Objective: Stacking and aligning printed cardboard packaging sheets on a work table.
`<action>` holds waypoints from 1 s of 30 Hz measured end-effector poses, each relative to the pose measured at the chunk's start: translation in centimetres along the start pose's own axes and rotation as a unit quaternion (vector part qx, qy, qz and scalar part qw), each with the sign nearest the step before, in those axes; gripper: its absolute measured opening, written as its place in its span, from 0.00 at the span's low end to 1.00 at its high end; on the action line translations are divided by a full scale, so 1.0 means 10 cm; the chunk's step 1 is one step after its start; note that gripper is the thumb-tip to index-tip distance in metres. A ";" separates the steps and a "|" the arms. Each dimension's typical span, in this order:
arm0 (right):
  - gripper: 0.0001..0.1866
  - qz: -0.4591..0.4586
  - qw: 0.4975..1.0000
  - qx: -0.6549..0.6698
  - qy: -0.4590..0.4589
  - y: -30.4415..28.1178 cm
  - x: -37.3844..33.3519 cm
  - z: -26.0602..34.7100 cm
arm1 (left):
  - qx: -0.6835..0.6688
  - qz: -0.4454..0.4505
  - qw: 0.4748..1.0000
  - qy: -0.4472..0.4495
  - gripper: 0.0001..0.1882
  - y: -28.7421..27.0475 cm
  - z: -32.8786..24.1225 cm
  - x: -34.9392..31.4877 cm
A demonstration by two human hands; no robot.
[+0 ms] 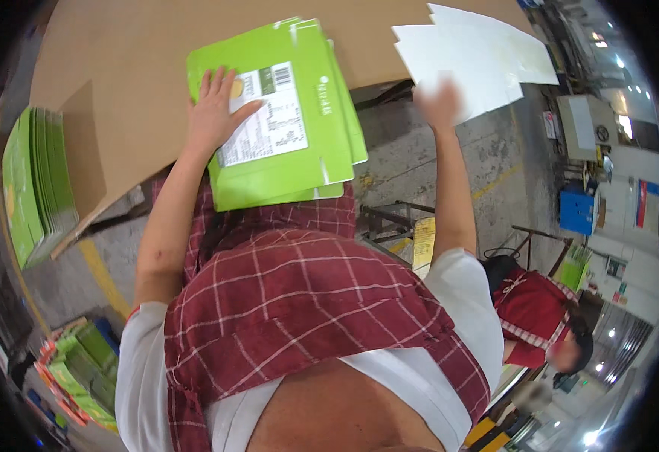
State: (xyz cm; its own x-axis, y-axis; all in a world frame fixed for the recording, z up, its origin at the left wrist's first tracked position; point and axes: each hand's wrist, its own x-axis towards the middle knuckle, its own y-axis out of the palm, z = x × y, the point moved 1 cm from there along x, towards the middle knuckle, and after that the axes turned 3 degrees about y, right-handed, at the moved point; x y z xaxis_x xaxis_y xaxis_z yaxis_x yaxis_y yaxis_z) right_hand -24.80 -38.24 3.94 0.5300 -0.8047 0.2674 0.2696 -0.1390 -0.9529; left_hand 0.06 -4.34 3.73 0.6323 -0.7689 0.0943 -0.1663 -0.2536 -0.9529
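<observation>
My left hand (215, 111) lies flat with fingers spread on a small stack of flat green printed cartons (322, 143). A white printed panel with a barcode is on the top carton, partly under the hand. The stack overhangs the near edge of the brown table, over my lap. My right hand (439, 104) is at the near edge of several overlapping white sheets (469, 56) at the right. Motion smears its fingers, so whether it grips a sheet cannot be made out.
A row of green folded cartons (39, 181) stands at the left end of the brown cardboard-topped table (134, 45). More green cartons (81, 369) are piled low at the left. A person in a red apron (533, 309) is at the right, near a blue box (576, 211).
</observation>
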 end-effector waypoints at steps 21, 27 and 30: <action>0.25 0.248 0.670 0.697 -0.065 -1.92 -0.79 1.48 | -0.019 0.011 0.999 -0.033 0.44 0.02 -0.01 0.00; 0.18 0.371 0.698 0.597 0.137 -0.79 -0.97 1.38 | -0.404 0.023 0.911 -0.086 0.40 0.01 0.23 0.13; 0.18 0.403 0.749 0.522 0.060 -0.70 -1.11 1.67 | -0.608 -0.012 0.787 -0.098 0.39 -0.11 0.21 0.15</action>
State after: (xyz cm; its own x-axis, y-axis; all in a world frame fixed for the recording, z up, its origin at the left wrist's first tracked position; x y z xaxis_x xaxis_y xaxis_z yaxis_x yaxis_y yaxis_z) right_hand -19.17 -18.69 9.97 0.8000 -0.4389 -0.4091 0.4156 0.8971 -0.1498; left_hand 2.81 -3.98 4.35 0.7314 -0.6799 -0.0519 -0.6787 -0.7333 0.0415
